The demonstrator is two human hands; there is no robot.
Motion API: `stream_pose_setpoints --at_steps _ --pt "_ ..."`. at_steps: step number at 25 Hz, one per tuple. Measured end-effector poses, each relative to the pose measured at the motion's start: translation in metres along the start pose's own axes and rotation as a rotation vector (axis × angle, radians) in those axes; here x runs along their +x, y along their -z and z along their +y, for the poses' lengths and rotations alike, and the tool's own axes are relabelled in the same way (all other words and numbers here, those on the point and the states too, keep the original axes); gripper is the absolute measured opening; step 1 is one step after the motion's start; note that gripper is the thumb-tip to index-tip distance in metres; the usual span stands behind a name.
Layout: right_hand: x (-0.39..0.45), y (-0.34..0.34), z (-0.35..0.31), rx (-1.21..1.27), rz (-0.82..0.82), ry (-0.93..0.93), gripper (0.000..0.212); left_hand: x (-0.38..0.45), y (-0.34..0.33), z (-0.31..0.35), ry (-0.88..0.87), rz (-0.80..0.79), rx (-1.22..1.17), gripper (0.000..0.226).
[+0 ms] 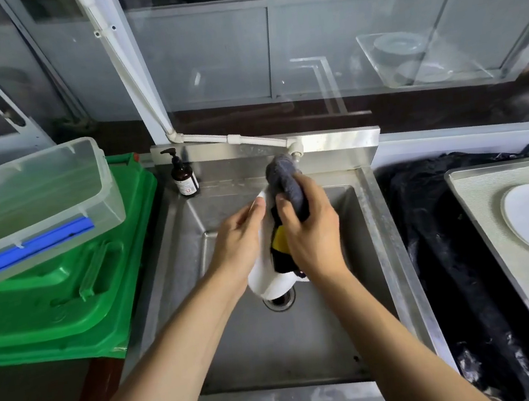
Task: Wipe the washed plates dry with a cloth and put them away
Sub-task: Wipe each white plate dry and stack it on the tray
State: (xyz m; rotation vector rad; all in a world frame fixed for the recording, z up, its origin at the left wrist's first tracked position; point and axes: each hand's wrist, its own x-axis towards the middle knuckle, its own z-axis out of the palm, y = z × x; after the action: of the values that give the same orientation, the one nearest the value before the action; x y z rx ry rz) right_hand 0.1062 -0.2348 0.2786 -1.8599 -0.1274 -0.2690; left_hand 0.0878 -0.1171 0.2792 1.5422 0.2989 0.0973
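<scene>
Plate held edge-up over the sink basin
Left hand (239, 237) grips the white plate (268, 280); right hand (310, 228) clutches a grey cloth (283, 177) against it; bottle (183, 177) label unreadable

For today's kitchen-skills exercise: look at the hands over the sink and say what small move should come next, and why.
Probably sweep the grey cloth in the right hand on down the white plate, which the left hand holds tilted over the steel sink; its lower part lies uncovered by the cloth.
</scene>
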Motion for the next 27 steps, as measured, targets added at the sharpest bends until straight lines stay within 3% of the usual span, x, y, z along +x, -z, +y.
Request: stream_pose_setpoints --at_steps 3,8,13,15,18,22,25,27 --pt "-0.017 -0.015 -0.005 0.052 -0.008 0.013 0.041 0.003 -0.005 0.006 0.062 0.145 -0.096 0.037" --pt "-0.045 -0.03 -0.007 0.099 0.027 0.015 0.042 0.005 -0.004 0.014 0.258 0.212 -0.363 0.02" --pt "-0.088 -0.03 0.02 -0.004 -0.057 0.291 0.045 0.012 0.012 0.027 0.397 0.197 -0.474 0.042" --pt "-0.097 -0.027 0.035 -0.028 -0.038 0.312 0.047 0.014 0.015 0.03 0.387 0.214 -0.54 0.047" --pt "-0.092 -0.022 0.039 0.064 0.081 0.082 0.04 0.015 0.017 0.03 0.353 0.147 -0.555 0.056" --pt "-0.056 -0.008 0.036 0.171 0.265 -0.213 0.032 0.01 0.024 0.027 0.289 0.095 -0.477 0.05" --pt "-0.025 0.009 0.036 0.131 0.317 -0.311 0.012 0.004 0.028 0.022 0.262 0.014 -0.428 0.048" --pt "-0.013 0.014 0.033 0.1 0.279 -0.318 0.017 0.002 0.027 0.019 0.228 -0.014 -0.41 0.047"
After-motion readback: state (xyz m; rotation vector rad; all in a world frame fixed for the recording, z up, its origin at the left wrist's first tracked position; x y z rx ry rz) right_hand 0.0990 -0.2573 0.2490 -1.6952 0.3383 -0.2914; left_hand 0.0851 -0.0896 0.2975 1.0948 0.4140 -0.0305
